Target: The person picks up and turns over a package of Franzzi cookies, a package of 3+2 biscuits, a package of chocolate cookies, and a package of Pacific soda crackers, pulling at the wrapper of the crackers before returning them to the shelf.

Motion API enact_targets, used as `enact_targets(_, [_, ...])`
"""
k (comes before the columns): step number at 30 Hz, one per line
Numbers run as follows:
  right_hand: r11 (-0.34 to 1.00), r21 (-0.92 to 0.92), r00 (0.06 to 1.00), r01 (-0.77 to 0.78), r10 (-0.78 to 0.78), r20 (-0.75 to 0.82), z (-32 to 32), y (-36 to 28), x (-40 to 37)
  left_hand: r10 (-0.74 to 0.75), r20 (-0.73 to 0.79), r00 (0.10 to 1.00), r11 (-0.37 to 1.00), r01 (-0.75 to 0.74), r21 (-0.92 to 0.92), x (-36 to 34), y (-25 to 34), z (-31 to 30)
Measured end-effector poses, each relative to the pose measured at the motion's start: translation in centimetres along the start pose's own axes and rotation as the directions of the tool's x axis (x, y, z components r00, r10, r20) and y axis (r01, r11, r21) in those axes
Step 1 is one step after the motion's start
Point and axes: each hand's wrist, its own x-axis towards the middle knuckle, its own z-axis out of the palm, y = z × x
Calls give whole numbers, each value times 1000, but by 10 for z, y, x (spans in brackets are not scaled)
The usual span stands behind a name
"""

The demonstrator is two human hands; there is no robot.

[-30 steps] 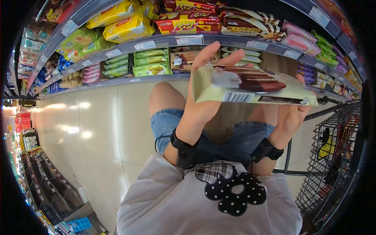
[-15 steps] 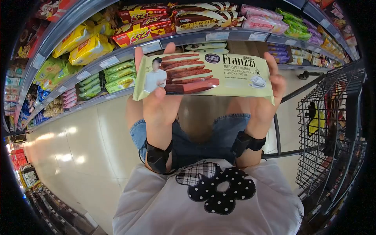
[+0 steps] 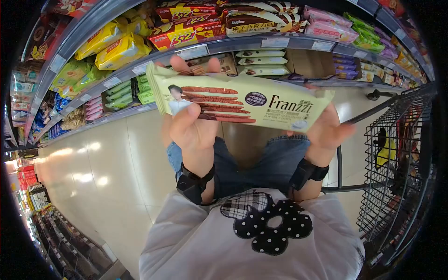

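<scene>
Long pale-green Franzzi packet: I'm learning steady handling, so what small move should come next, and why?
Perhaps raise the right hand slightly to level the packet: it slopes down toward that side, while the left hand holds the higher end.

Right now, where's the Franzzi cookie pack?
In the head view, the Franzzi cookie pack is held up at centre between the left hand and right hand, just in front of the lower shelf, left of the cart.
</scene>
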Motion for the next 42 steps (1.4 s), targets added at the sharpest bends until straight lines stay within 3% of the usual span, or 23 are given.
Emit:
enact_targets(1, [990,-135,998,50,-44,51,1,0,-1,31,-12,999,998,-30,51,0,0,0])
enact_targets(2, [833,-507,969,221,-247,16,5,6,-1,28,-11,1000,998,-27,49,1,-1,1])
enact_targets(3, [831,-511,968,223,-251,13,6,8,3,8,-71,997,997,-3,78,3,-3,4])
enact_targets(5, [646,-600,870,473,-450,201,3,10,14,-11,-131,991,995,24,98,3,-7,6])
enact_targets(7, [636,-593,854,493,-485,189,5,8,16,-65,-195,979,978,101,185,1,-7,5])
enact_targets(11, [633,-555,821,540,-541,181,3,9,15,-53,-194,980,986,82,145,-1,-10,4])
enact_targets(13, [633,-551,819,544,-543,184,0,10,15,-87,-206,975,968,131,212,-1,-9,7])
enact_targets(23, [595,-505,769,625,-581,267,-5,10,20,-133,-191,972,973,165,161,0,-12,8])
enact_targets(28, [599,-504,772,622,-579,262,-7,10,20,-147,-139,979,954,178,241,0,-14,6])
enact_targets(32, [587,-535,779,607,-574,254,-7,9,20,-158,-131,979,960,184,210,0,-15,4])
enact_targets(34, [586,-539,780,605,-573,253,-7,9,20,-170,-205,964,961,208,182,1,-14,8])
enact_targets(42, [581,-553,787,597,-559,263,-7,9,25,-180,-176,968,964,209,167,4,-14,1])
